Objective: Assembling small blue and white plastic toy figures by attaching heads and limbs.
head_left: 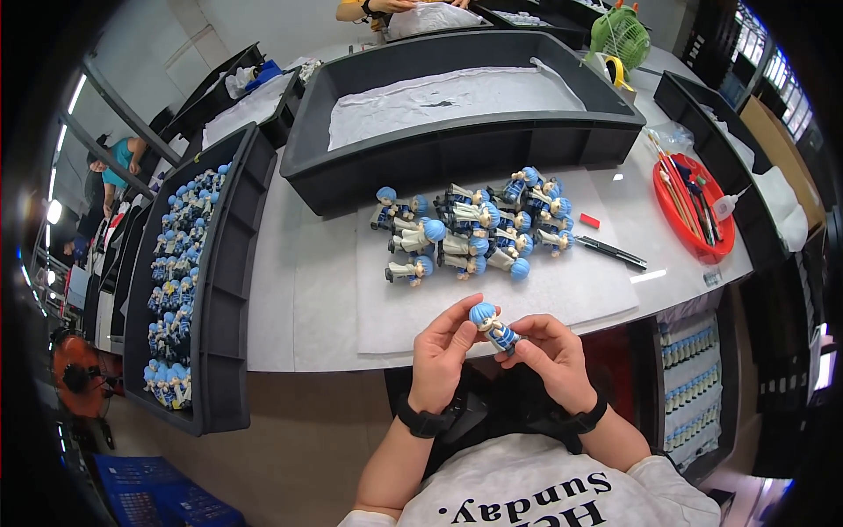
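A small blue-haired figurine (pixel 497 332) in a blue outfit is held between my two hands, just above the table's near edge. Fingers of my left hand (pixel 445 347) pinch it by the head. At its lower end, the thumb and fingers of my right hand (pixel 549 358) grip the legs. Beyond my hands, a pile of similar figurines (pixel 474 220) lies on a white sheet (pixel 378 316), most on their sides or backs. Beside the pile rest a red eraser-like block (pixel 589 220) and a dark pen-like tool (pixel 612 252).
A large black tray (pixel 457 140) lined with white cloth stands at the back. To the left, another black tray (pixel 230 290) holds many figurines. A red basket (pixel 694 211) with brushes and a green fan (pixel 620 37) are at right. Figurine rows fill a lower-right tray (pixel 694 386).
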